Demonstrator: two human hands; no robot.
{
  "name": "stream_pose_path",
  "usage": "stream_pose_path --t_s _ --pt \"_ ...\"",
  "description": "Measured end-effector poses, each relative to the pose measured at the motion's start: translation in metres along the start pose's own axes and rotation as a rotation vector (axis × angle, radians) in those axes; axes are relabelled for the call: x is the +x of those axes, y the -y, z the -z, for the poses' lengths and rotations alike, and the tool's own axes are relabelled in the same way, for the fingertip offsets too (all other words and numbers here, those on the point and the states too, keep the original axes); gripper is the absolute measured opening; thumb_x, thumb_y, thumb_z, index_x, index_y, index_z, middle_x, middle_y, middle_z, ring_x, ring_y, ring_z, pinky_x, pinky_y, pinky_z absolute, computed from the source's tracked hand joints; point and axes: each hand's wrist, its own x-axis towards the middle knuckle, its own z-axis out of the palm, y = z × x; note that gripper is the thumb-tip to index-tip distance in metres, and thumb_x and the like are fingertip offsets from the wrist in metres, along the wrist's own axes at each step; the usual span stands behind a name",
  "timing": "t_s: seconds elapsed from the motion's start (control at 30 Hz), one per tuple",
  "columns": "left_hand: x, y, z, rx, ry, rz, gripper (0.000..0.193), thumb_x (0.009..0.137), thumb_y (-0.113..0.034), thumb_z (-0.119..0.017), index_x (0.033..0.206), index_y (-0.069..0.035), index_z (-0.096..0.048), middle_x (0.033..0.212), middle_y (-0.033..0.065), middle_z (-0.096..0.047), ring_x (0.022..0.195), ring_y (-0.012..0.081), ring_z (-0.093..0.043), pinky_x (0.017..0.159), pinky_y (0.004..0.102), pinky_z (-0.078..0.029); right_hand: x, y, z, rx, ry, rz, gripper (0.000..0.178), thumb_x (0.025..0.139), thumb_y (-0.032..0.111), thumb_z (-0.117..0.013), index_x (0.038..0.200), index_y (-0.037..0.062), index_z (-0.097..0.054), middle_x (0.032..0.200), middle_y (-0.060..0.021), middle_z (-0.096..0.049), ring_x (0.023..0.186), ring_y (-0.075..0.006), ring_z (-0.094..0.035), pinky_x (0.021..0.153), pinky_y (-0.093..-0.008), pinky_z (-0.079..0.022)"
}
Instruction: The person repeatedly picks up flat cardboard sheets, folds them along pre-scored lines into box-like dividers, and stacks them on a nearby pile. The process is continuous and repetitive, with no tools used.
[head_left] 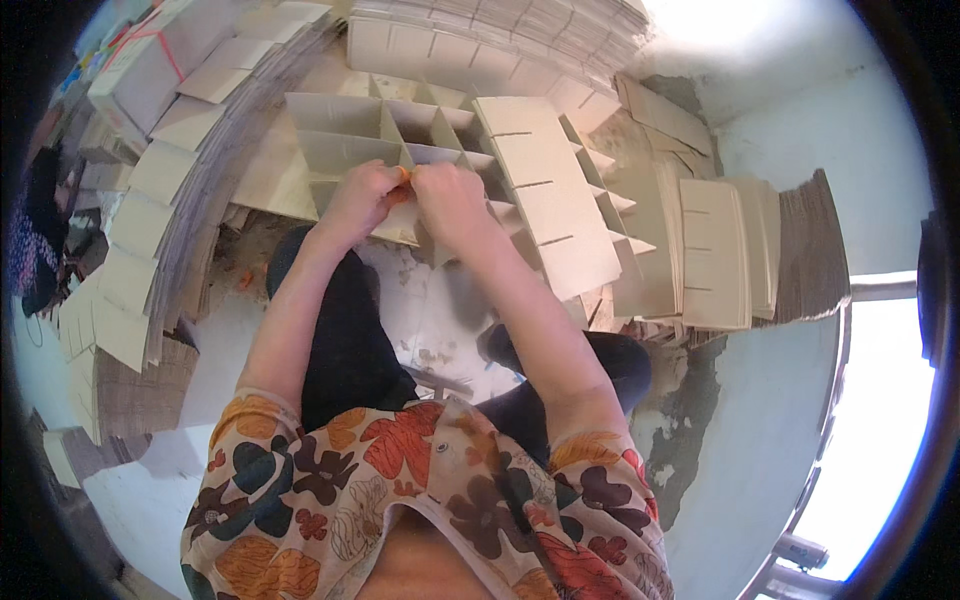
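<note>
In front of me stands a grid of interlocking slotted cardboard dividers [345, 150], with open cells between upright strips. My left hand [365, 200] is closed at the near side of the grid, its fingers pinching the top edge of a cardboard strip. Close beside it, my right hand [450, 200] is closed on the same area of cardboard. Something small and orange [404, 175] shows at the left fingertips. A wide slotted cardboard sheet [548, 190] leans flat over the grid's right part, next to my right hand. My fingertips partly hide the joint between the strips.
Stacks of slotted cardboard sheets [155, 215] run along the left. More stacks stand at the far side [480, 55] and at the right [715, 250]. A white box with a red strap [160, 65] sits at the far left. My bent legs [345, 340] are below the grid.
</note>
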Motion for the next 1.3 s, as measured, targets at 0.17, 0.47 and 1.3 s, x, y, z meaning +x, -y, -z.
stream_pose_path --t_s 0.17,0.47,1.3 --pt "0.003 -0.026 0.014 0.015 -0.014 -0.002 0.026 0.073 -0.006 -0.071 0.098 -0.008 -0.064 0.073 0.0104 -0.056 0.072 0.0310 -0.056 0.064 0.0402 -0.047 -0.020 -0.055 0.014 -0.007 -0.339 -0.124 0.023 0.082 0.008 -0.059 0.104 0.0057 -0.062 0.087 -0.0140 -0.065 0.077 -0.0314 -0.063 0.069 -0.0411 -0.052" --pt "0.006 -0.017 0.004 0.221 0.154 -0.192 0.036 0.073 -0.008 -0.070 0.108 -0.006 -0.063 0.068 0.0082 -0.055 0.072 0.0259 -0.056 0.067 0.0378 -0.043 -0.094 -0.182 0.049 0.189 -0.108 -0.605 0.049 0.074 0.031 -0.078 0.106 -0.0018 -0.061 0.095 -0.0190 -0.067 0.089 -0.0342 -0.064 0.076 -0.0405 -0.052" --pt "-0.044 0.011 0.067 0.178 -0.127 0.145 0.029 0.071 -0.013 -0.075 0.096 -0.005 -0.065 0.085 0.0118 -0.065 0.083 0.0286 -0.061 0.071 0.0381 -0.049 0.012 -0.043 0.106 0.535 -0.422 -0.077 0.048 0.076 0.006 -0.073 0.120 -0.0045 -0.056 0.088 -0.0186 -0.067 0.078 -0.0148 -0.064 0.068 -0.0284 -0.050"
